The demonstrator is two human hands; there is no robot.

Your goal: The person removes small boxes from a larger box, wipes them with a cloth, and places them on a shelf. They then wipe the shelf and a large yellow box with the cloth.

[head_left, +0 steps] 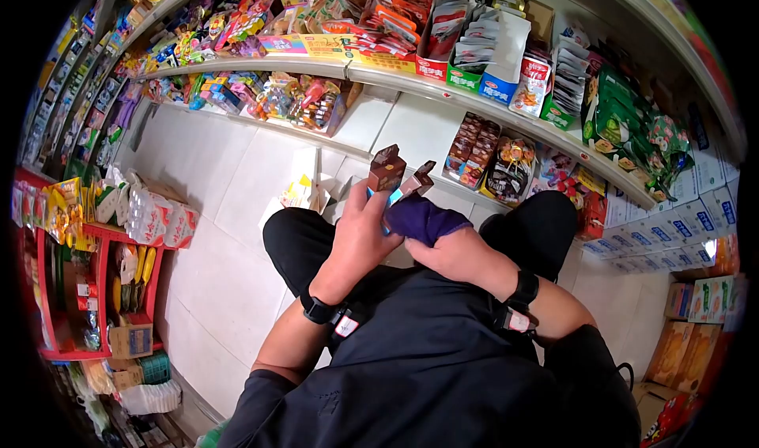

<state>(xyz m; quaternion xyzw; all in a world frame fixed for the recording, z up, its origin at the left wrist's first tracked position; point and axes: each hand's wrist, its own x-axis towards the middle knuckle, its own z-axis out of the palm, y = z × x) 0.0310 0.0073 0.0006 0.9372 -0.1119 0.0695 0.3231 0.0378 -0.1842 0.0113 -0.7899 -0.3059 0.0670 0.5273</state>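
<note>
Two small brown boxes with open top flaps, the left box (386,173) and the right box (417,182), stand up between my hands above my knees. My left hand (360,230) is closed around them from the left, its fingers against the left box. A purple cloth (424,220) is bunched in my right hand (451,252), pressed against the lower part of the boxes. The cloth hides most of my right fingers. On the lower shelf ahead, a carton of similar brown boxes (472,149) sits beside a carton of dark-wrapped lollipops (512,170).
Packed snack pouches fill the upper shelf (379,75) in front. A torn white carton (307,191) lies on the floor by my left knee. At the left is a red rack (103,290) of snacks; at the right, stacked blue-and-white cartons (672,226).
</note>
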